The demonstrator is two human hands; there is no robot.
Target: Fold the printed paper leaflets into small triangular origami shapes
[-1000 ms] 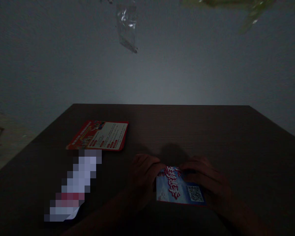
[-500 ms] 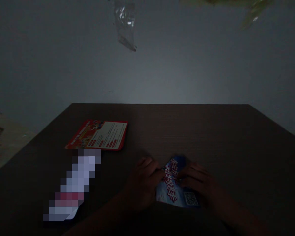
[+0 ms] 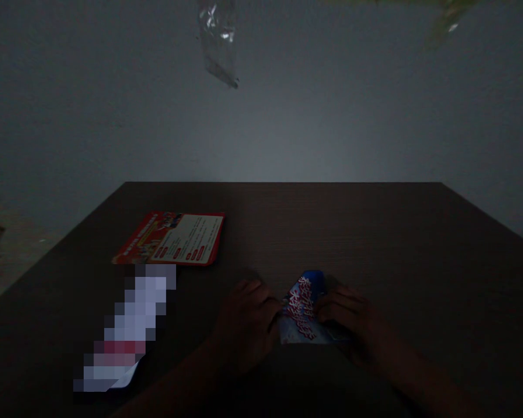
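A blue printed paper sheet [image 3: 303, 310] is held low over the near part of the dark brown wood-grain counter [image 3: 331, 223], between the person's two hands. The left hand [image 3: 249, 322] is clamped on its left edge, with thumb and fingers together; the right hand [image 3: 353, 316] is clamped on its right side, fingers bent over the front. The paper looks bent, its top end deeper blue. Large white Chinese characters edged in red run in two slanting lines; the lower line starts with "大", but the rest is too dim to read surely.

To the left lies a red and cream printed card [image 3: 174, 238] with rounded corners, small figures, a heading on the red part and rows of fine print with red labels, all too small to read. Just below it sits a pale, narrow object [image 3: 133, 325], its face pixelated, a white rounded corner showing. A clear plastic pouch [image 3: 220, 43] hangs against the grey wall [image 3: 331, 104]; its contents cannot be told.
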